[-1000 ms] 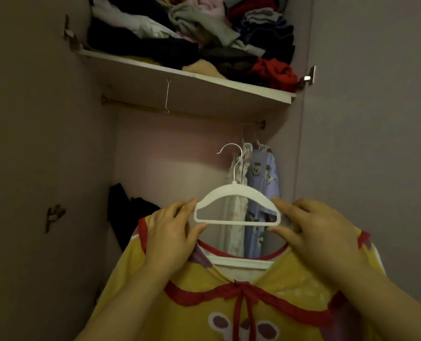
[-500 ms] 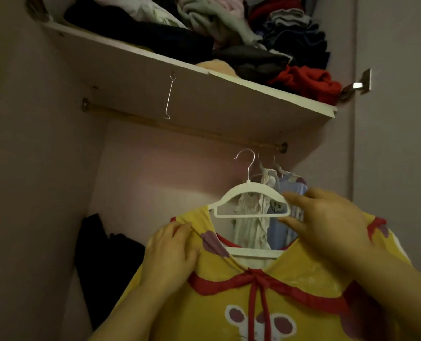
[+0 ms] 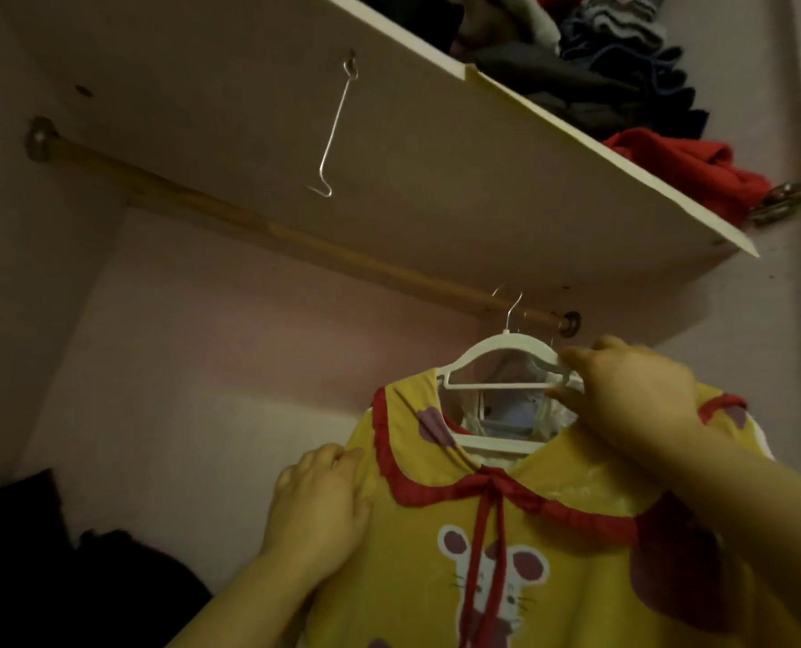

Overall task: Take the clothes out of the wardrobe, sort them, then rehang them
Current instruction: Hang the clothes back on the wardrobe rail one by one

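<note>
Near the rod [image 3: 295,238], the right hand [image 3: 623,395] has raised the dress's [image 3: 576,577] hanger [image 3: 496,350].

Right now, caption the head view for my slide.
Right hand grips white hanger, left hand holds yellow dress, near wooden rail.

The white plastic hanger [image 3: 496,353] has risen from chest height, and its metal hook [image 3: 513,307] now reaches the wooden rod [image 3: 248,226]. The left hand [image 3: 319,502] has left the hanger's end and slid down to the side of the yellow dress [image 3: 576,554], below the red-trimmed collar. The right hand [image 3: 623,390] has gone up with the hanger's other end.
</note>
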Motion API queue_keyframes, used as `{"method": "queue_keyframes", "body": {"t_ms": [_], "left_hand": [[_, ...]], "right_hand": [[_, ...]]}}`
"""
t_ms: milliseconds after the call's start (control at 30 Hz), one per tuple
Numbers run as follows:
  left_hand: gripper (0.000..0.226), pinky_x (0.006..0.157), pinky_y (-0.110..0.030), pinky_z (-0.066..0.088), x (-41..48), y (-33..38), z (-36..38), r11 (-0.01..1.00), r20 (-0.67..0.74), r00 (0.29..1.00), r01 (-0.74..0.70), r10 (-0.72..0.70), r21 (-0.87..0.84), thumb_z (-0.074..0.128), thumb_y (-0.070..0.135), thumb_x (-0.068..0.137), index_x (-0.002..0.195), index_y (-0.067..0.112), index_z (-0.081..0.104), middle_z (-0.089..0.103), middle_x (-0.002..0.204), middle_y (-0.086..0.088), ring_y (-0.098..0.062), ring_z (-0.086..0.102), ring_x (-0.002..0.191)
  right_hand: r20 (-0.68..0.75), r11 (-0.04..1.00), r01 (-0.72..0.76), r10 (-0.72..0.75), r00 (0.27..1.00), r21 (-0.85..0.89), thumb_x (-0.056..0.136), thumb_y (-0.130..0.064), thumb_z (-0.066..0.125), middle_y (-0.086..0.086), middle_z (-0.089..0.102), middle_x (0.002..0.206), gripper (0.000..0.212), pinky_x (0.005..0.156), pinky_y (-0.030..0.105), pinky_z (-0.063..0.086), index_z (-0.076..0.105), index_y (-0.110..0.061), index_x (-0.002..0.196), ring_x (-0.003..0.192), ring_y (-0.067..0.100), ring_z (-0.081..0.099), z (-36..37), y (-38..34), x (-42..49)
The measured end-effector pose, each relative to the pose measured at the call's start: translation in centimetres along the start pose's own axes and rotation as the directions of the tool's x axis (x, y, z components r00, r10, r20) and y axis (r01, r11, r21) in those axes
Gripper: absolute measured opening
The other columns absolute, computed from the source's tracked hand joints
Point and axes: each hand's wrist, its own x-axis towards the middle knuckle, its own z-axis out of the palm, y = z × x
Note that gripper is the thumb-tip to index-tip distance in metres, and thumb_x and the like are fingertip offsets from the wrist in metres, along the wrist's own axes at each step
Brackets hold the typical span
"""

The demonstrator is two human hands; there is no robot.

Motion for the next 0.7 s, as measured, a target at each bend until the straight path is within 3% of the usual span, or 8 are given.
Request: {"method": "queue_keyframes", "body": {"t_ms": [233, 300, 433, 500, 567, 700], "left_hand": [[0.048, 0.097, -0.035, 0.037, 3.4, -2.5, 2.2, 0.999, -0.036, 0.999, 0.001, -0.003, -0.050, 0.045, 0.037, 0.088, 0.134, 0.024, 0.048, 0.053, 0.126, 0.001, -0.022, 0.049, 0.119], [0.052, 0.098, -0.033, 0.035, 4.0, -3.0, 2.5, 0.999, -0.031, 1.000, -0.006, 0.004, -0.042, 0.037, 0.042, 0.088, 0.138, 0.026, 0.043, 0.050, 0.128, 0.003, -0.019, 0.047, 0.121], [0.052, 0.103, -0.026, 0.028, 5.0, -4.1, 3.1, 1.000, -0.023, 0.999, -0.025, 0.025, 0.016, 0.041, 0.040, 0.095, 0.144, 0.030, 0.028, 0.038, 0.138, 0.009, -0.012, 0.036, 0.127], [0.053, 0.103, -0.028, 0.028, 4.9, -4.5, 3.6, 1.000, -0.012, 1.000, -0.017, 0.017, 0.013, 0.042, 0.040, 0.094, 0.144, 0.029, 0.029, 0.039, 0.138, 0.008, -0.013, 0.037, 0.127], [0.052, 0.100, -0.034, 0.034, 4.7, -4.9, 4.1, 1.000, -0.024, 1.000, -0.016, 0.015, -0.017, 0.046, 0.040, 0.091, 0.141, 0.025, 0.039, 0.047, 0.133, 0.003, -0.019, 0.045, 0.124], [0.047, 0.087, -0.040, 0.045, 3.8, -5.4, 4.8, 1.000, 0.040, 0.999, 0.002, -0.002, 0.001, 0.059, 0.034, 0.080, 0.125, 0.020, 0.058, 0.061, 0.115, -0.003, -0.026, 0.059, 0.106]], "right_hand": [[0.013, 0.999, -0.042, 0.043, 0.999, -0.008, 0.088, -0.055, 0.053, 0.003, 0.054, 0.109, 0.038, 0.067, 0.031, 0.041, 0.060, -0.028, 0.113, 0.100, 0.027, 0.057, 0.7, -2.6, 7.1], [0.006, 0.998, -0.061, 0.061, 0.998, -0.006, 0.088, -0.053, 0.055, 0.004, 0.055, 0.107, 0.037, 0.070, 0.033, 0.044, 0.061, -0.026, 0.112, 0.100, 0.028, 0.057, 1.0, -3.1, 8.5], [0.072, 0.995, -0.102, 0.102, 0.992, -0.006, 0.086, -0.050, 0.059, 0.004, 0.056, 0.108, 0.039, 0.068, 0.032, 0.042, 0.062, -0.022, 0.113, 0.100, 0.029, 0.058, 2.6, -4.5, 10.0], [0.102, 0.994, -0.104, 0.105, 0.989, -0.013, 0.090, -0.038, 0.058, 0.003, 0.058, 0.107, 0.029, 0.068, 0.032, 0.042, 0.063, -0.020, 0.112, 0.098, 0.028, 0.060, 4.2, -5.3, 9.8], [0.140, 0.995, -0.100, 0.102, 0.985, -0.018, 0.092, -0.027, 0.053, 0.004, 0.057, 0.111, 0.025, 0.071, 0.033, 0.044, 0.061, -0.020, 0.115, 0.102, 0.027, 0.057, 6.1, -6.1, 8.7], [0.133, 0.995, -0.097, 0.097, 0.986, -0.003, 0.095, -0.029, 0.047, 0.006, 0.052, 0.117, 0.032, 0.081, 0.039, 0.046, 0.050, -0.020, 0.126, 0.108, 0.028, 0.053, 7.7, -6.5, 7.0]]}}
